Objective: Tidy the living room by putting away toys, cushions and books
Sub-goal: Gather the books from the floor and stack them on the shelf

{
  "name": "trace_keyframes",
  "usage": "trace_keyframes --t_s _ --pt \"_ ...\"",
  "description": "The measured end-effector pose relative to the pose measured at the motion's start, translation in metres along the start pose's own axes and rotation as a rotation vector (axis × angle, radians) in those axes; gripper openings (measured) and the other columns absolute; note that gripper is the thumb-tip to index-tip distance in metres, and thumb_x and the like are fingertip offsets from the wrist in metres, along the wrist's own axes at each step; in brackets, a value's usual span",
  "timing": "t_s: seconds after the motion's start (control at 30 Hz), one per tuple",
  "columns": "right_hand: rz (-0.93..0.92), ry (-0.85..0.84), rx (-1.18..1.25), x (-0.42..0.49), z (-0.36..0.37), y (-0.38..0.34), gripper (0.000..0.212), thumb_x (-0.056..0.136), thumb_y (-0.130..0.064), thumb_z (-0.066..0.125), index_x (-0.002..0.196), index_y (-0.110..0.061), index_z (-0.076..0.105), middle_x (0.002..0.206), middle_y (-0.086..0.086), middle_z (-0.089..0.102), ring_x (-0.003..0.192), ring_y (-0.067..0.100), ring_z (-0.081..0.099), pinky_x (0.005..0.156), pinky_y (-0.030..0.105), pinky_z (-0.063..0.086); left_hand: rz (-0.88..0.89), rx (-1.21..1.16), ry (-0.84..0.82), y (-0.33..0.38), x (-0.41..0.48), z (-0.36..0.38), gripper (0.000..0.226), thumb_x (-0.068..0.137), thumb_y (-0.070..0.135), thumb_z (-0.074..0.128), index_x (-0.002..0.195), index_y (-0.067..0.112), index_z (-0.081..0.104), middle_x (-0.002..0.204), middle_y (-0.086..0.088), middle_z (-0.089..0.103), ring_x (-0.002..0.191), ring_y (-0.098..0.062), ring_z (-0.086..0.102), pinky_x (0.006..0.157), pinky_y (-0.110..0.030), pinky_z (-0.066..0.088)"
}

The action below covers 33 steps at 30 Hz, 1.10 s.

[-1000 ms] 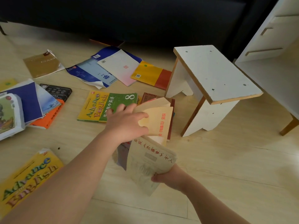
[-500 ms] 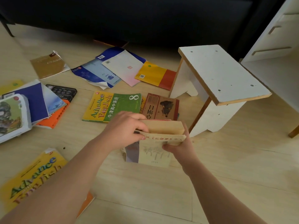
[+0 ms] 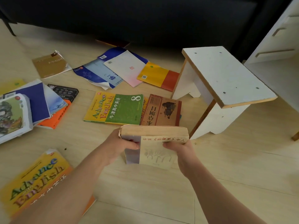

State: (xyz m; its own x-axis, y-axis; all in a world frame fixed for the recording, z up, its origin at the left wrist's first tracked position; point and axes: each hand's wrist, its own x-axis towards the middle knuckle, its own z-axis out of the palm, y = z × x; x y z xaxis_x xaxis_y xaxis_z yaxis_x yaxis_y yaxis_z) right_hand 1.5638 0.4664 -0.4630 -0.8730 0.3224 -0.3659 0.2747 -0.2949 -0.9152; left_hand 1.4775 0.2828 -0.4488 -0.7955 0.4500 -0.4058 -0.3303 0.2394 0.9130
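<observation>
Head view: my left hand (image 3: 118, 146) and right hand (image 3: 182, 151) both clamp a closed worn paperback (image 3: 153, 133) by its sides, page edges up, over the floor (image 3: 234, 175) beside the white stool (image 3: 226, 75). Green English textbook (image 3: 116, 109) lies flat just beyond it.

Cream held book (image 3: 155, 155) with a purple strip (title partly red); yellow-and-green textbook (image 3: 113, 109); white stool (image 3: 226, 73).

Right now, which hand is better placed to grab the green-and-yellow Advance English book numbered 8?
Probably the left hand: it grips the yellowed paperback at its left edge, closest to that Advance English book. The right hand grips the right edge, nearer the white stool, and would cross over.
</observation>
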Motion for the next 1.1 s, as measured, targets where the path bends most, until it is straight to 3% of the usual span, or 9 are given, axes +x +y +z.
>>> trace_keyframes --t_s 0.17,0.27,0.4,0.53,0.63,0.73,0.83,0.93,1.1 --pt "0.031 -0.093 -0.095 -0.003 -0.016 0.003 0.052 0.064 0.006 0.068 0.113 -0.008 0.061 0.107 0.006 0.071 0.104 0.02 0.065 0.083 0.032 0.054 0.01 -0.079 -0.143 -0.007 0.006 0.001 0.05 0.05 -0.006 0.07 0.095 0.016 0.069 0.087 -0.001 0.074 0.09 -0.016 0.068 0.081 -0.028 0.052" --pt "0.107 -0.051 -0.214 -0.01 -0.017 0.018 0.041 0.076 0.014 0.063 0.107 -0.012 0.064 0.102 0.0 0.07 0.1 0.018 0.064 0.066 0.017 0.053 -0.052 -0.005 -0.002 -0.036 0.006 0.013 0.059 0.049 -0.001 0.08 0.106 0.009 0.065 0.095 -0.005 0.073 0.095 -0.021 0.069 0.084 -0.034 0.055" --pt "0.093 0.032 -0.263 -0.013 -0.013 0.023 0.032 0.082 0.006 0.063 0.101 -0.019 0.062 0.096 -0.008 0.067 0.087 0.002 0.06 0.055 0.009 0.049 -0.036 0.181 0.187 -0.051 0.004 0.016 0.039 0.058 0.002 0.086 0.083 0.022 0.065 0.09 -0.002 0.07 0.089 -0.019 0.065 0.083 -0.032 0.053" --pt "0.075 0.028 -0.192 -0.011 -0.017 0.011 0.028 0.083 -0.001 0.063 0.108 -0.013 0.061 0.099 0.002 0.072 0.089 0.019 0.069 0.065 0.025 0.057 -0.031 0.013 0.079 -0.036 0.011 0.015 0.035 0.069 -0.002 0.077 0.093 0.018 0.061 0.091 0.002 0.07 0.082 -0.014 0.067 0.067 -0.025 0.055" --pt "0.183 0.124 -0.115 -0.005 -0.027 0.018 0.025 0.085 -0.009 0.064 0.11 -0.01 0.059 0.099 0.012 0.071 0.087 0.031 0.07 0.073 0.045 0.058 -0.196 -0.061 0.068 -0.04 0.023 0.031 0.028 0.08 0.008 0.071 0.1 0.019 0.056 0.103 -0.007 0.068 0.087 -0.019 0.065 0.075 -0.034 0.055" --pt "0.364 0.281 -0.081 -0.009 -0.041 0.045 0.023 0.086 -0.006 0.062 0.108 0.0 0.06 0.096 0.02 0.067 0.08 0.036 0.065 0.072 0.043 0.055 -0.398 0.037 -0.01 -0.045 0.032 0.053 0.031 0.091 0.008 0.058 0.121 0.003 0.051 0.103 -0.004 0.062 0.088 -0.019 0.06 0.062 -0.025 0.047" --pt "0.521 0.434 0.002 -0.014 -0.061 0.07 0.027 0.085 0.0 0.06 0.11 0.012 0.057 0.089 0.026 0.06 0.073 0.035 0.059 0.07 0.042 0.049 -0.411 0.218 0.09 -0.052 0.052 0.059 0.044 0.093 0.01 0.052 0.135 0.009 0.039 0.127 -0.01 0.051 0.116 -0.027 0.051 0.079 -0.025 0.039" --pt "0.598 0.564 0.015 -0.01 -0.074 0.082 0.036 0.083 -0.007 0.067 0.114 0.007 0.057 0.1 0.026 0.062 0.094 0.042 0.061 0.088 0.052 0.048 -0.436 0.081 0.283 -0.052 0.079 0.055 0.035 0.093 0.008 0.048 0.128 0.008 0.047 0.099 -0.009 0.054 0.097 -0.026 0.05 0.074 -0.031 0.042" --pt "0.628 0.595 0.074 -0.004 -0.072 0.087 0.035 0.084 -0.012 0.067 0.112 0.006 0.058 0.095 0.022 0.062 0.085 0.035 0.06 0.075 0.041 0.049 -0.593 -0.281 0.38 -0.04 0.106 0.052 0.043 0.094 0.019 0.05 0.135 0.011 0.041 0.13 -0.011 0.044 0.12 -0.027 0.045 0.093 -0.042 0.041"
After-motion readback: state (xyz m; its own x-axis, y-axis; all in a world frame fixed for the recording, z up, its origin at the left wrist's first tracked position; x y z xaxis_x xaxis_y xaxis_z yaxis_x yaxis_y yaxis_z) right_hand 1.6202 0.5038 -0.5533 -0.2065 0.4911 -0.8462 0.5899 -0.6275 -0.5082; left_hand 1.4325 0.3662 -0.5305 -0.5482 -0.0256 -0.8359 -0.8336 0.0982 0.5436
